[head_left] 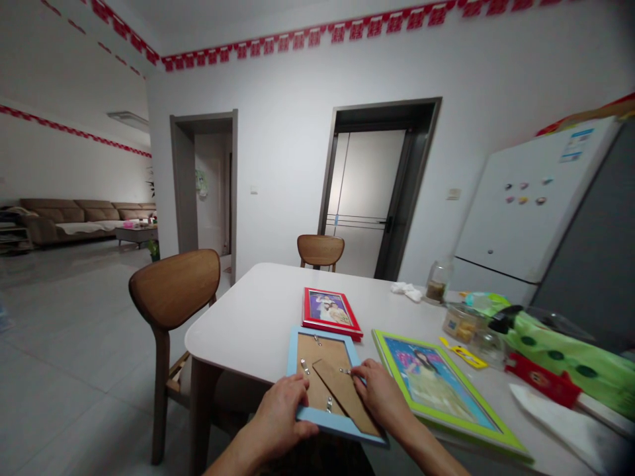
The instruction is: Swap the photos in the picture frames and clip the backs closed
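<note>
A light-blue picture frame (293, 357) lies face down at the table's near edge, its brown backing board (323, 350) and fold-out stand (342, 391) showing. Small metal clips sit around the backing. My left hand (282, 408) is closed on the frame's left side near the lower corner, thumb at the bottom edge. On the right side, my right hand (378, 391) has its fingertips pinched at a metal clip (344, 371), the palm over the frame's edge. Beyond it a red picture frame (331, 312) lies face up; to the right is a green picture frame (496, 410), also face up.
The white table (262, 297) holds a glass jar (437, 283), crumpled tissue (407, 291), a plastic tub (461, 322), a yellow packaged item (469, 357) and a green bag (570, 357) at right. A wooden chair (176, 291) stands left, another chair (321, 250) behind.
</note>
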{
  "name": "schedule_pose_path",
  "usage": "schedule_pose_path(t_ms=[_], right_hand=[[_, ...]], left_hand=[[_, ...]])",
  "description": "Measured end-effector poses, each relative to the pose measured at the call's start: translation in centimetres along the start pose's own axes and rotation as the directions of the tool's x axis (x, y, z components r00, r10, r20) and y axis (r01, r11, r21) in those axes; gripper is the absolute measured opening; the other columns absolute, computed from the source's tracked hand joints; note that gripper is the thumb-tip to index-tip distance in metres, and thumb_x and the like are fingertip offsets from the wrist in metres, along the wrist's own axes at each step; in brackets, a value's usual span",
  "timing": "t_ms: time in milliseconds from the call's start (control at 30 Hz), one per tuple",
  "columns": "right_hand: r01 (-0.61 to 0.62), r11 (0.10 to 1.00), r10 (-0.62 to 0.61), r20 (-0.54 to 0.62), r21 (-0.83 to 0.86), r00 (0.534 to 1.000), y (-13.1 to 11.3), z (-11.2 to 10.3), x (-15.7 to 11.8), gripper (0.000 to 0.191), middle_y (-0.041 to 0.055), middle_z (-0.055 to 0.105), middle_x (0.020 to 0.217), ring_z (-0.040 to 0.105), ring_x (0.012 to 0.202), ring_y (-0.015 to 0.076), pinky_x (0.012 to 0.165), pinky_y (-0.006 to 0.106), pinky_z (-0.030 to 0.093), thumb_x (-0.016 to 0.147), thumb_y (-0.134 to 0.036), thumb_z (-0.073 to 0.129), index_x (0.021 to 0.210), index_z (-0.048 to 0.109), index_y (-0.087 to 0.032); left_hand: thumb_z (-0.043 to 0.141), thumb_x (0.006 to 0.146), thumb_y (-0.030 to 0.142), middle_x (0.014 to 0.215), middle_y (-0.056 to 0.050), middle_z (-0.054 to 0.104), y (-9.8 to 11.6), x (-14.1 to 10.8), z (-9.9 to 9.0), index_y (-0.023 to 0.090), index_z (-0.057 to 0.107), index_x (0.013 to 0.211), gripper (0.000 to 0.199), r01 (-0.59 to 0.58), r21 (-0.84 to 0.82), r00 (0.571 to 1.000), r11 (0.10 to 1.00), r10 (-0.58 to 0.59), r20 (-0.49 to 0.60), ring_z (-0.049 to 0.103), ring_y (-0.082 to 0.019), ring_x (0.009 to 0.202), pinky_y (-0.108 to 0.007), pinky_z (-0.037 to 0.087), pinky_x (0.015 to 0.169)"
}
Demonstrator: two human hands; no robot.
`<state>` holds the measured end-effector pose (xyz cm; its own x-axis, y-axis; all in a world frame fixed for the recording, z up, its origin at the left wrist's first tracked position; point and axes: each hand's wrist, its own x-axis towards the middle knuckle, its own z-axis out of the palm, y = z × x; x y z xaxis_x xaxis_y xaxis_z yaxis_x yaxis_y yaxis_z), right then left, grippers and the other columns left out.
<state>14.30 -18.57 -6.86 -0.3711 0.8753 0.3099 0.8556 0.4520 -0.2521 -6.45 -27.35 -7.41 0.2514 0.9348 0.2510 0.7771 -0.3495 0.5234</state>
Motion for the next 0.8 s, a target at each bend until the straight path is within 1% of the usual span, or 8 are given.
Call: schedule_pose_path(t_ms=[100,233,367,467,600,700,800], right_hand=[[-0.012,1.000,0.012,-0.002,0.002,1.000,0.0,0.1,0.6,0.027,0.0076,0.055,0.079,0.053,0.075,0.0170,0.070,0.026,0.038,0.076,-0.023,0.038,0.076,0.065,-0.018],[-0.009,1.000,0.009,-0.001,0.014,1.000,-0.1,0.3,0.7,0.026,0.0075,0.054,0.084,0.054,0.076,0.0156,0.071,0.025,0.037,0.075,-0.022,0.039,0.080,0.063,-0.017],[0.015,0.999,-0.016,0.032,0.036,0.999,0.0,0.3,0.8,0.024,0.0058,0.052,0.083,0.054,0.073,0.0131,0.070,0.023,0.038,0.074,-0.021,0.040,0.073,0.063,-0.017],[0.011,0.999,-0.013,0.035,0.043,0.999,0.1,0.3,0.9,0.023,0.0056,0.052,0.083,0.054,0.072,0.0125,0.068,0.022,0.038,0.074,-0.021,0.039,0.072,0.062,-0.016],[0.010,0.999,-0.011,0.025,0.038,1.000,0.2,0.1,0.9,0.021,0.0056,0.053,0.082,0.053,0.073,0.0129,0.068,0.022,0.038,0.074,-0.020,0.041,0.071,0.060,-0.016],[0.020,0.999,-0.020,0.008,0.027,1.000,-0.1,-0.3,0.9,0.022,0.0068,0.055,0.080,0.053,0.075,0.0153,0.070,0.025,0.037,0.074,-0.022,0.041,0.068,0.061,-0.016],[0.040,0.999,-0.040,-0.015,0.035,0.999,-1.4,-0.4,1.0,0.025,0.0090,0.057,0.084,0.052,0.081,0.0173,0.074,0.027,0.035,0.077,-0.023,0.039,0.078,0.063,-0.016]], left_hand=[[0.068,0.057,0.030,0.113,-0.004,0.050,0.0,0.0,0.0,0.020,0.050,0.081,0.032,0.008,0.002,1.000,1.000,-0.008,-0.006,0.044,-0.020,0.104,-0.027,0.033,0.087],[0.067,0.058,0.030,0.109,-0.004,0.052,0.2,0.0,0.0,0.020,0.049,0.081,0.031,0.031,0.020,1.000,0.999,-0.031,-0.002,0.046,-0.020,0.101,-0.027,0.034,0.086],[0.066,0.058,0.031,0.107,-0.004,0.053,0.4,0.0,-0.1,0.020,0.050,0.082,0.031,0.041,0.025,0.999,0.999,-0.041,-0.005,0.048,-0.021,0.097,-0.028,0.035,0.083],[0.067,0.058,0.031,0.105,-0.003,0.053,0.6,0.0,-0.1,0.020,0.050,0.080,0.030,0.037,0.030,0.999,0.999,-0.037,-0.013,0.049,-0.020,0.094,-0.028,0.036,0.082],[0.066,0.058,0.030,0.104,-0.003,0.053,0.6,0.0,-0.1,0.020,0.049,0.079,0.029,0.045,0.035,0.999,0.998,-0.044,-0.013,0.050,-0.020,0.093,-0.029,0.037,0.080],[0.066,0.058,0.030,0.105,-0.003,0.052,0.5,0.0,-0.2,0.020,0.048,0.079,0.029,0.034,0.028,0.999,0.999,-0.034,0.002,0.050,-0.020,0.092,-0.028,0.037,0.080],[0.067,0.058,0.029,0.104,-0.002,0.053,0.4,-0.1,-0.1,0.020,0.048,0.079,0.030,0.015,0.011,1.000,1.000,-0.015,-0.008,0.050,-0.019,0.091,-0.026,0.037,0.080]])
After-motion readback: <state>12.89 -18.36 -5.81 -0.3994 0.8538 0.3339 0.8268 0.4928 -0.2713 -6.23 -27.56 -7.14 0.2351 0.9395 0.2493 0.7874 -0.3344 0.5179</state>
